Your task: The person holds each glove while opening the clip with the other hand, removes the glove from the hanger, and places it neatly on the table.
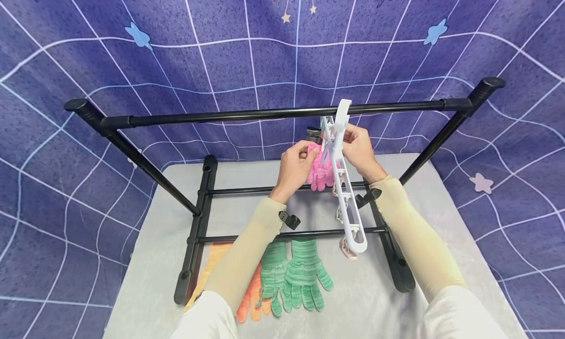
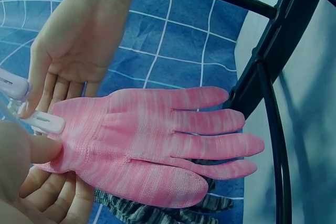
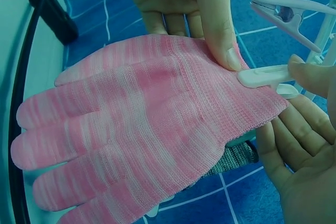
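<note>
A pink streaked knit glove hangs fingers-down below a white clip hanger hooked on the black rail. My left hand pinches the glove's cuff between thumb and fingers. With thumb and fingers, my right hand pinches a white clip of the hanger at that same cuff. The clip's tip lies over the cuff edge in the right wrist view. Beside it, another clip holds nothing. Behind the pink glove, a dark grey striped glove is partly hidden.
A black rack with a top rail and side feet stands on the grey table. Green gloves and orange gloves lie at the front. A blue checked curtain surrounds the table.
</note>
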Demonstrator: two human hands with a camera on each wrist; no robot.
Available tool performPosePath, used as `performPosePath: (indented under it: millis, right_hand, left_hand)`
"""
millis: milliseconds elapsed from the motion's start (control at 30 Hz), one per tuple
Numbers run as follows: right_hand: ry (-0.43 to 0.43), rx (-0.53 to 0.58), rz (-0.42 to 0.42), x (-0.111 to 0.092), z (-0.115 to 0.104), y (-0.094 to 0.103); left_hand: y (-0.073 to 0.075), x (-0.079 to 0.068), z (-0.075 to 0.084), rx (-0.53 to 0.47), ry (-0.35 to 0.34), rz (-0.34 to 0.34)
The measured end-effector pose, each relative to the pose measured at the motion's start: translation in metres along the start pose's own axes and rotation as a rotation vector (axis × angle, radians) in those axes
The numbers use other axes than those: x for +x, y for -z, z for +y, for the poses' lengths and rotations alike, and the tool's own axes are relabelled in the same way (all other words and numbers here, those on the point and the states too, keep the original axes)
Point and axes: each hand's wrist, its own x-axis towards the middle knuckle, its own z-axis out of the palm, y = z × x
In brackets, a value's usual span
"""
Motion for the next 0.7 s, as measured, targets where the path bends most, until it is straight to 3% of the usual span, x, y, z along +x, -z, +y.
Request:
performPosePath:
  millis: [333, 700]
  right_hand:
    - [0.037, 0.025, -0.001, 0.0020, 0.0028, 0.0008]
    - [0.051, 0.001, 0.010, 0.0004, 0.0026, 0.0015]
  left_hand:
    - [0.0006, -0.0005, 0.0005, -0.008, -0.021, -0.001]
    - [0.0000, -0.0044, 0.0002, -0.008, 0.000, -0.005]
